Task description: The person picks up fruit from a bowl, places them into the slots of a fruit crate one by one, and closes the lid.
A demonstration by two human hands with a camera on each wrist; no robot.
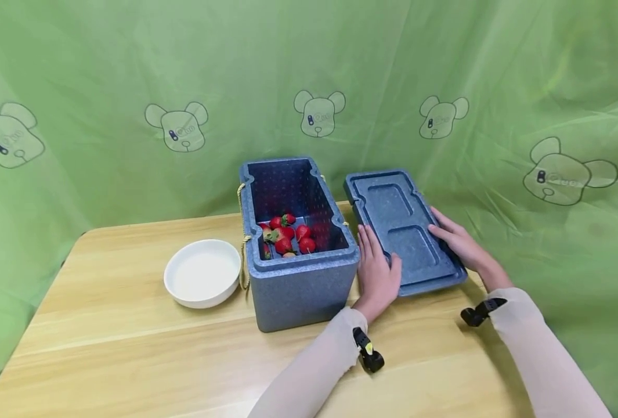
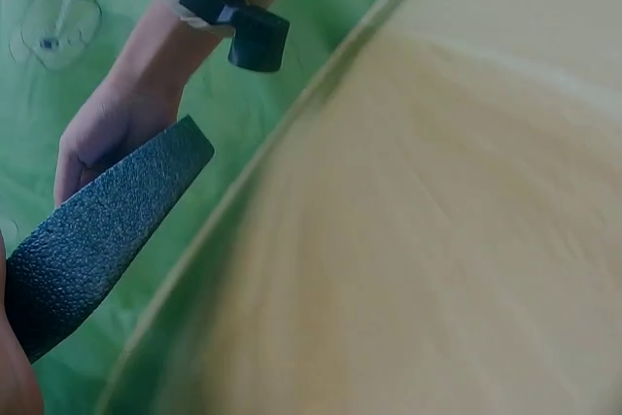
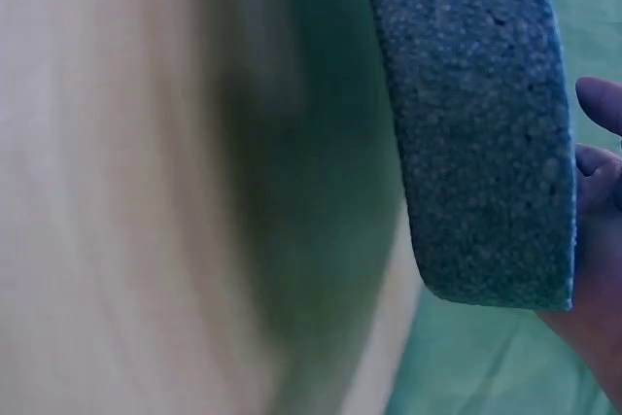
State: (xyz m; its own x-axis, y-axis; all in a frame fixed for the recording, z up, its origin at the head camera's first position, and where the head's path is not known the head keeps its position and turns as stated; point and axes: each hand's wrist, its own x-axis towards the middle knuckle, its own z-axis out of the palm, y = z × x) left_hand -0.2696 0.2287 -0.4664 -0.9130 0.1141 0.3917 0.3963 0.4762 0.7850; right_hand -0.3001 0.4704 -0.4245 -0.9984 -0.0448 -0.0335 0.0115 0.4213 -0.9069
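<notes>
A blue-grey foam lid (image 1: 405, 217) with recessed panels is held between my two hands at the right of the table. My left hand (image 1: 379, 276) grips its left edge near the front corner, fingers along the side and thumb over the rim. On the opposite edge, my right hand (image 1: 456, 241) holds the lid with its thumb on top. The left wrist view shows the lid's pebbled side (image 2: 112, 230) spanning the hands. Left of the lid stands an uncovered foam box (image 1: 306, 299), close beside my left hand. Several strawberries (image 1: 282, 246) lie inside it.
A white bowl (image 1: 204, 273) stands left of the box. Yellow cord handles (image 1: 244, 261) hang along the box's side. A green curtain (image 1: 235, 64) with bear-face prints rises behind the wooden table (image 1: 131, 360) and along its right side.
</notes>
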